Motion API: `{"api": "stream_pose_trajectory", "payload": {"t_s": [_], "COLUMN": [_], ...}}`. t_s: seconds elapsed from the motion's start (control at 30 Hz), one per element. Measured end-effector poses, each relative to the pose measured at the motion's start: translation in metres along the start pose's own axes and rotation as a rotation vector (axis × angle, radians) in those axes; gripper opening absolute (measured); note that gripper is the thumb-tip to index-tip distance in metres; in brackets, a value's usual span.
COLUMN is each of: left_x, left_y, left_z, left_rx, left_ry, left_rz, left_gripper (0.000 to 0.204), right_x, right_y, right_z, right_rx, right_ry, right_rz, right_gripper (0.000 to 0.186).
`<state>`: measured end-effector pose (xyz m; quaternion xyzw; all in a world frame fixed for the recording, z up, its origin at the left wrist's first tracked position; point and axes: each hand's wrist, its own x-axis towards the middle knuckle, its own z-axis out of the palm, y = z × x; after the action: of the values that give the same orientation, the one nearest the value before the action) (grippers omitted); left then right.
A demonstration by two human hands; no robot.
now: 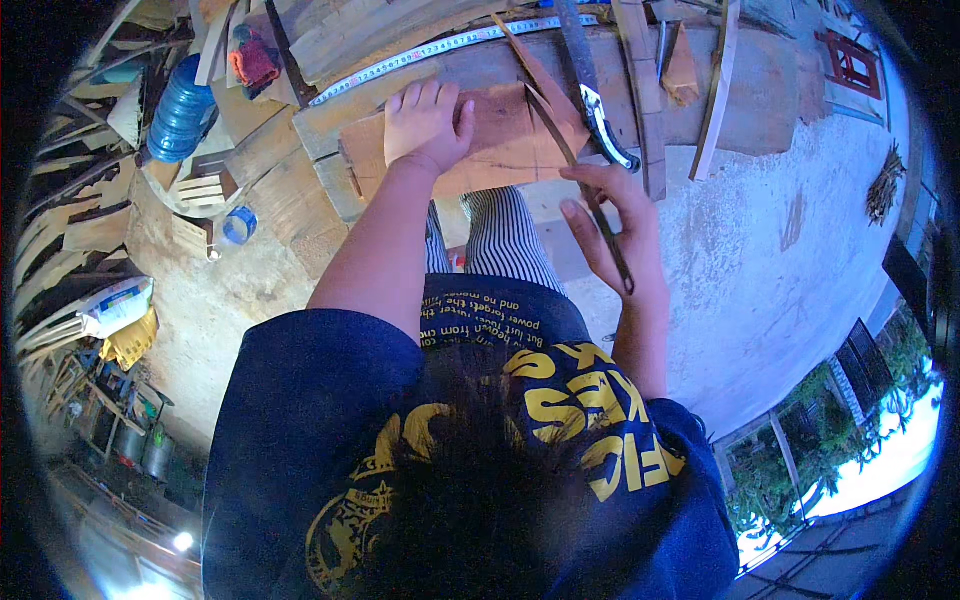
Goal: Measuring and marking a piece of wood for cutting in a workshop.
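Head: board (508, 140) partly under left hand (425, 128)

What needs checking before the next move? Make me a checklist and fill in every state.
1. Left hand on the board: ok, laid on its left part.
2. Right hand closed on the dark narrow strip: cannot tell; the strip runs along the hand, but the grip is unclear.
3. Measuring tape off the board: ok, stretched out beyond its far edge.
4. Folding saw out of the hands: ok, lying to the board's right.
5. Area by the board clear: not ok, a pointed wood sliver lies at its far right corner.
6. Board fixed down: cannot tell, no clamp shows.
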<state>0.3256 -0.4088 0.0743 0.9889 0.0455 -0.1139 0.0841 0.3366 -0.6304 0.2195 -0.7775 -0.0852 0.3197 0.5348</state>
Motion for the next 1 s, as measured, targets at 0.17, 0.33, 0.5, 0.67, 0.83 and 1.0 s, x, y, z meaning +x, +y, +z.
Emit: {"api": "stream_pose_trajectory", "payload": {"t_s": [0.17, 0.33, 0.5, 0.67, 0.83, 1.0], "left_x": [0.000, 0.000, 0.000, 0.002, 0.000, 0.000], "left_y": [0.000, -0.001, -0.001, 0.002, 0.001, 0.000], "left_z": [0.001, 0.001, -0.003, -0.005, -0.002, -0.001], "left_rx": [0.002, -0.005, 0.011, -0.005, -0.005, 0.002], "left_ry": [0.006, -0.005, -0.067, -0.065, -0.063, -0.011], "left_rz": [-0.001, -0.011, -0.029, -0.020, -0.011, -0.012], "left_gripper": [0.036, 0.037, 0.038, 0.038, 0.037, 0.037], "right_x": [0.013, 0.009, 0.015, -0.005, 0.006, -0.014], "right_y": [-0.004, -0.015, 0.009, -0.011, 0.013, -0.011], "right_z": [0.013, 0.027, 0.034, 0.026, 0.041, 0.032], "right_rx": [-0.369, -0.277, -0.261, -0.331, -0.334, -0.355], "right_ry": [0.435, 0.325, 0.226, 0.219, 0.236, 0.227], "right_rz": [-0.307, -0.086, -0.097, -0.078, -0.104, -0.098], "right_gripper": [0.016, 0.031, 0.035, 0.027, 0.024, 0.020]}}
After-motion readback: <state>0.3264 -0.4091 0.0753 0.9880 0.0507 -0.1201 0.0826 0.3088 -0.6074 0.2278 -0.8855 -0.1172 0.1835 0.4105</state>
